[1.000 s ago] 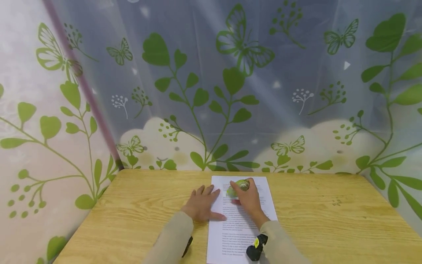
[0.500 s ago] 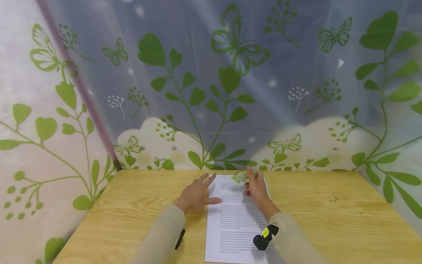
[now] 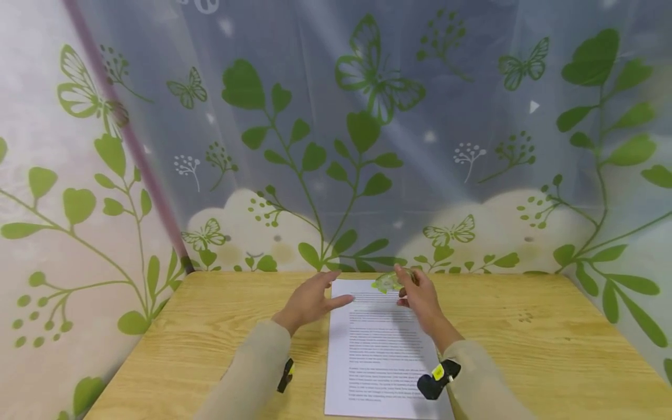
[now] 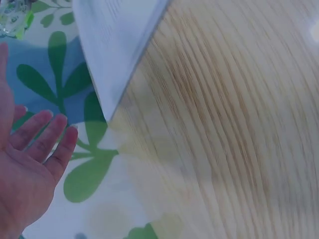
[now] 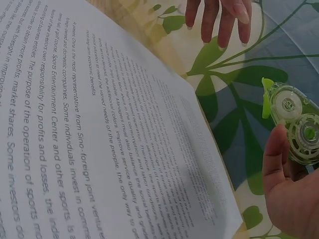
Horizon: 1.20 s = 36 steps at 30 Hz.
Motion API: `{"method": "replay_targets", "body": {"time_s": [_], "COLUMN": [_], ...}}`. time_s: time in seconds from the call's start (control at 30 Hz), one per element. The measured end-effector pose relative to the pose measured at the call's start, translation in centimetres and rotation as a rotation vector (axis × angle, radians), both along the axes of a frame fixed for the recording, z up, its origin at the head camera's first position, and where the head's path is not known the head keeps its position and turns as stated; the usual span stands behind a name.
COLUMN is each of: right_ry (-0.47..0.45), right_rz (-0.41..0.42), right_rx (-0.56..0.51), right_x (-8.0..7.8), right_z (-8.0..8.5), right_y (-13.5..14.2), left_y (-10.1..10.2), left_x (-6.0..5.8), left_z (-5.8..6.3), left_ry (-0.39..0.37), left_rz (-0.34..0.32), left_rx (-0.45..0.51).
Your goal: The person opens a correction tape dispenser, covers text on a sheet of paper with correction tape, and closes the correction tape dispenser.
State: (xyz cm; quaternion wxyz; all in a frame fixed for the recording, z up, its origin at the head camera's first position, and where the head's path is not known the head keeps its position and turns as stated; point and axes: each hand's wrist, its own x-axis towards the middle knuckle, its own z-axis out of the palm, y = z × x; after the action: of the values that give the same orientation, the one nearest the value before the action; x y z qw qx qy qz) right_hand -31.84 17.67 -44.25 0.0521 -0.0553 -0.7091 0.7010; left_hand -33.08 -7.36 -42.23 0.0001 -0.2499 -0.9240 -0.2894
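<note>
My right hand [image 3: 425, 300] holds a clear green correction tape dispenser [image 3: 387, 282] above the top of a printed sheet [image 3: 385, 350]. In the right wrist view, thumb and fingers grip the dispenser [image 5: 289, 107], its two round reels visible through the casing and a bright green cap [image 5: 267, 98] at one end. Raised beside the sheet's upper left corner is my left hand [image 3: 310, 297], its fingers extended and holding nothing. The left wrist view shows that hand's palm [image 4: 25, 184] and spread fingers, apart from the paper [image 4: 117, 55].
The paper lies on a wood-grain table [image 3: 236, 309]. Behind the table's far edge hangs a curtain [image 3: 294, 175] printed with green leaves and butterflies. Black wrist cameras [image 3: 438, 378] sit on both sleeves.
My right hand has lifted the correction tape dispenser from the upper text and moved it up and right. My left hand has risen off the sheet and shifted left, turning on its side.
</note>
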Motion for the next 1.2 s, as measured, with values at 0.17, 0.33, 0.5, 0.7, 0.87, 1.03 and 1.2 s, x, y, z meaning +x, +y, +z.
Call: {"method": "replay_targets", "body": {"time_s": [0.17,0.33,0.5,0.7,0.87,1.03,1.2], "right_ry": [-0.002,0.009,0.025,0.025,0.022,0.025,0.011], "right_rz": [0.022,0.05,0.096,0.112,0.118,0.11,0.111], "right_rx": [0.014,-0.005,-0.062,-0.036,-0.014,-0.01,-0.018], "right_x": [0.4,1.0,1.5,2.0,2.4,2.6,2.9], "right_z": [0.7,1.3,1.5,1.5,1.3,0.9,0.7], "right_y": [0.3,0.4,0.1,-0.4,-0.7,-0.7,-0.4], "left_y": [1.1,2.5,3.8,4.8,5.4,5.8,5.9], "left_x": [0.1,0.4,0.6,0.8,0.8,1.0,1.2], "left_z": [0.1,-0.2,-0.6,-1.0,-1.5,-1.8,-1.9], "left_ry": [-0.073,-0.19,-0.215,-0.241,-0.279,-0.274,-0.268], "left_rz": [-0.03,-0.036,-0.046,-0.037,-0.013,-0.021,-0.011], "left_rx": [0.201,0.332,0.414,0.497,0.518,0.489,0.451]}}
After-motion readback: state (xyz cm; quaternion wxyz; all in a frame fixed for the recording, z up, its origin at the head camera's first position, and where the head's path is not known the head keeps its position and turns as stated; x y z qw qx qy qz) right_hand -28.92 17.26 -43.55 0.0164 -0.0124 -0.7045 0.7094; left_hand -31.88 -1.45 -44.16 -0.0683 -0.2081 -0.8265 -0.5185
